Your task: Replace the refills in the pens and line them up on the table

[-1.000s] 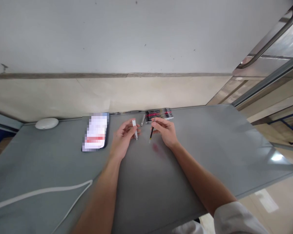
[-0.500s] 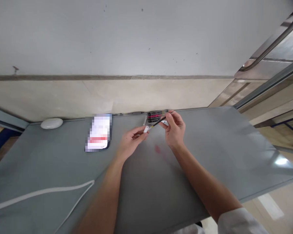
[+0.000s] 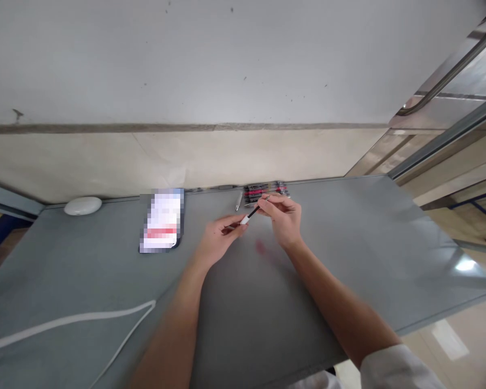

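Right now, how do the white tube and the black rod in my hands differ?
The white tube is thicker, the black rod slimmer. The tube is in the left hand, the rod in the right hand. Both slant the same way, roughly in line.

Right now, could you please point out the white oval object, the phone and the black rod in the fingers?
White oval object [image 3: 83, 206]: head view, middle of its top.
Phone [image 3: 162, 220]: head view, middle of its blurred-out screen.
Black rod [image 3: 253, 212]: head view, bare stretch between the hands.
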A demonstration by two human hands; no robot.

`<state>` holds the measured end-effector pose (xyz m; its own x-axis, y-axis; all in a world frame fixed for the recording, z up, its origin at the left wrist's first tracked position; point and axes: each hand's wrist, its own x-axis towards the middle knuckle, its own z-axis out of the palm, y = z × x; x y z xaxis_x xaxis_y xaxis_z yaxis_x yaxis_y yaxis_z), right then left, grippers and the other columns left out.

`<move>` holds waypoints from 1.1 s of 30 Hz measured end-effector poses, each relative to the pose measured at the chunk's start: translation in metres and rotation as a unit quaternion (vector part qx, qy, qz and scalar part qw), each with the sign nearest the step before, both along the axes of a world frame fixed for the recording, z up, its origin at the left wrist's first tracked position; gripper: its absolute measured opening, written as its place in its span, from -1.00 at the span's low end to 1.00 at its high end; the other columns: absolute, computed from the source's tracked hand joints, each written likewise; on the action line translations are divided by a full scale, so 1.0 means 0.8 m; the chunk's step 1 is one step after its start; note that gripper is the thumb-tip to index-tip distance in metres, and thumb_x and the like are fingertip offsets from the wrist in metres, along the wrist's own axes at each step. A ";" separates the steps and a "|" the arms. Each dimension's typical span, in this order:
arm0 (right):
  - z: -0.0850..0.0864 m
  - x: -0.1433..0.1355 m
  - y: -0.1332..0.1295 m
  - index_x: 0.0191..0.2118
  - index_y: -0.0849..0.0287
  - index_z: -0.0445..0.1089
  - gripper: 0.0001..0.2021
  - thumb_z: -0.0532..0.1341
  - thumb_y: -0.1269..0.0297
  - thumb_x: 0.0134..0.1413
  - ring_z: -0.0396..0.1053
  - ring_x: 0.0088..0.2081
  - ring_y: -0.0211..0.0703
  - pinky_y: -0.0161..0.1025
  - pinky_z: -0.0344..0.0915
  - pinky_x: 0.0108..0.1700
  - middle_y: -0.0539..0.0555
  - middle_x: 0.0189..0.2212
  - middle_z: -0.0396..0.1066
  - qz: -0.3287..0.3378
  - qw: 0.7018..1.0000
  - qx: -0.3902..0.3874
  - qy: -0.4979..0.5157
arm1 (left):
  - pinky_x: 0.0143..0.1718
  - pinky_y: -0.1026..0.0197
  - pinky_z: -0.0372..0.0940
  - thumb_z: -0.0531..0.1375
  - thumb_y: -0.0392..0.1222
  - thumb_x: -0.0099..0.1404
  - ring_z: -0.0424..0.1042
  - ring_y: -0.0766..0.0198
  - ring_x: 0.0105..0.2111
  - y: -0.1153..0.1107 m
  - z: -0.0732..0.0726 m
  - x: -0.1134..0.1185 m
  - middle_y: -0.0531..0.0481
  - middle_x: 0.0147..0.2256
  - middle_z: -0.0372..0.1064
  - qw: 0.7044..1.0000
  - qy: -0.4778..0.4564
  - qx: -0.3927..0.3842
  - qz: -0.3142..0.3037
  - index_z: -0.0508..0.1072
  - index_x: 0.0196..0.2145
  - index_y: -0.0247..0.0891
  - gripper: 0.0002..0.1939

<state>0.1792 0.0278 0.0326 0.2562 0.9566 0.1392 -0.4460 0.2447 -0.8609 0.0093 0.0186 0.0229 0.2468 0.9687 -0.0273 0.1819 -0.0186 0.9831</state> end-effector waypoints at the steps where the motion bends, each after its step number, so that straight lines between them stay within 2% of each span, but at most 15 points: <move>1: -0.001 0.000 0.000 -0.47 0.09 0.49 -0.83 0.46 0.31 -0.26 0.50 -0.39 -0.25 -0.16 0.54 -0.29 -0.05 -0.39 0.52 0.002 1.000 0.001 -0.003 | -0.24 0.19 0.37 0.32 -0.06 0.14 0.48 0.23 -0.35 0.001 -0.001 0.000 0.01 -0.31 0.53 1.000 0.005 0.002 0.006 0.60 -0.13 -0.10 -0.69; 7: -0.002 0.000 0.001 -0.48 0.09 0.45 -0.82 0.46 0.29 -0.24 0.50 -0.38 -0.25 -0.14 0.54 -0.26 -0.07 -0.41 0.49 0.006 1.000 -0.027 0.002 | -0.26 0.21 0.37 0.29 -0.06 0.20 0.46 0.26 -0.39 0.002 -0.005 -0.002 0.03 -0.39 0.49 0.999 0.006 0.030 -0.008 0.61 -0.17 -0.12 -0.75; 14: -0.001 -0.009 0.000 -0.48 0.11 0.37 -0.75 0.46 0.26 -0.26 0.49 -0.36 -0.25 -0.18 0.52 -0.29 -0.06 -0.40 0.46 0.019 0.999 -0.036 -0.011 | -0.28 0.21 0.37 0.30 -0.08 0.19 0.46 0.26 -0.40 0.000 -0.001 -0.002 0.04 -0.41 0.49 0.998 0.009 0.055 0.023 0.60 -0.17 -0.15 -0.75; 26: -0.001 -0.022 -0.002 -0.46 0.11 0.27 -0.67 0.45 0.20 -0.24 0.45 -0.36 -0.28 -0.23 0.50 -0.30 -0.09 -0.45 0.42 0.018 0.997 -0.072 -0.005 | -0.34 0.25 0.34 0.26 -0.07 0.23 0.43 0.29 -0.42 -0.004 -0.003 -0.004 0.02 -0.34 0.51 0.993 0.042 0.099 0.049 0.60 -0.18 -0.17 -0.76; 30: 0.002 -0.019 0.003 -0.46 0.12 0.28 -0.66 0.46 0.18 -0.26 0.44 -0.35 -0.27 -0.22 0.52 -0.28 -0.09 -0.45 0.41 0.039 0.995 -0.092 -0.019 | -0.27 0.23 0.35 0.26 -0.05 0.22 0.47 0.24 -0.36 -0.004 -0.001 -0.005 0.00 -0.29 0.54 0.993 0.053 0.084 0.058 0.60 -0.18 -0.15 -0.75; 33: 0.005 -0.011 0.013 -0.46 0.14 0.34 -0.69 0.46 0.16 -0.26 0.44 -0.34 -0.27 -0.21 0.51 -0.24 -0.07 -0.43 0.43 0.085 0.990 -0.097 -0.059 | -0.22 0.19 0.36 0.27 -0.01 0.20 0.49 0.19 -0.33 -0.002 0.000 -0.008 0.01 -0.33 0.56 0.995 0.045 0.058 0.074 0.60 -0.16 -0.15 -0.72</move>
<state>0.1705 0.0381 0.0368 0.0813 0.9962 -0.0318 -0.3601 -0.0004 -0.9329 0.0031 0.0168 0.0232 0.1027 0.9921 0.0714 0.2784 -0.0976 0.9555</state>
